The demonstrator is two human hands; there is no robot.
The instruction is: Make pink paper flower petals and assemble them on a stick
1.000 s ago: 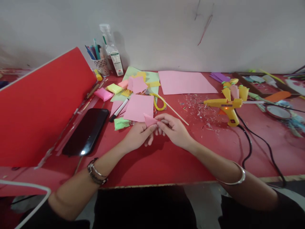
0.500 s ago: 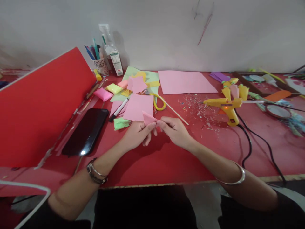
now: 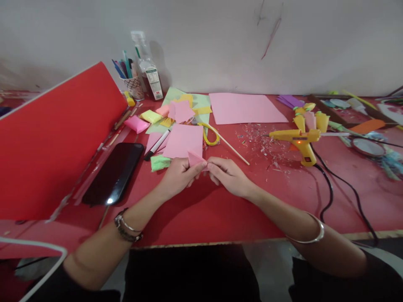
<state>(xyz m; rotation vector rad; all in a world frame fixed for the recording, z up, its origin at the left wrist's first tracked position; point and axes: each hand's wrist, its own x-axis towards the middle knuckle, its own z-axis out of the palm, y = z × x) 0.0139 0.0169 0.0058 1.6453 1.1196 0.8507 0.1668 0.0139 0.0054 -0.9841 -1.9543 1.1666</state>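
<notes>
A small folded piece of pink paper (image 3: 195,159) is pinched between both hands above the red table (image 3: 201,222). My left hand (image 3: 179,175) grips its left and lower side, thumb on top. At the paper's right corner, my right hand (image 3: 231,175) closes thumb and fingertips on it. The fingertips hide part of the fold. Just behind the hands lies a square pink sheet (image 3: 184,139). A light green packet (image 3: 160,162) rests beside my left hand, and a thin wooden stick (image 3: 231,146) slants behind the right one.
A yellow hot glue gun (image 3: 302,144) with a lit light stands at right, its cable trailing forward. To the left are a phone (image 3: 113,174) and a tilted red board (image 3: 59,142). A glass bottle (image 3: 150,73), pen cup (image 3: 132,87) and yellow-handled scissors (image 3: 211,141) sit farther back.
The folded paper has tilted and dropped slightly. My right hand's fingers have shifted a little down along its corner, and my left fingers have curled further under it.
</notes>
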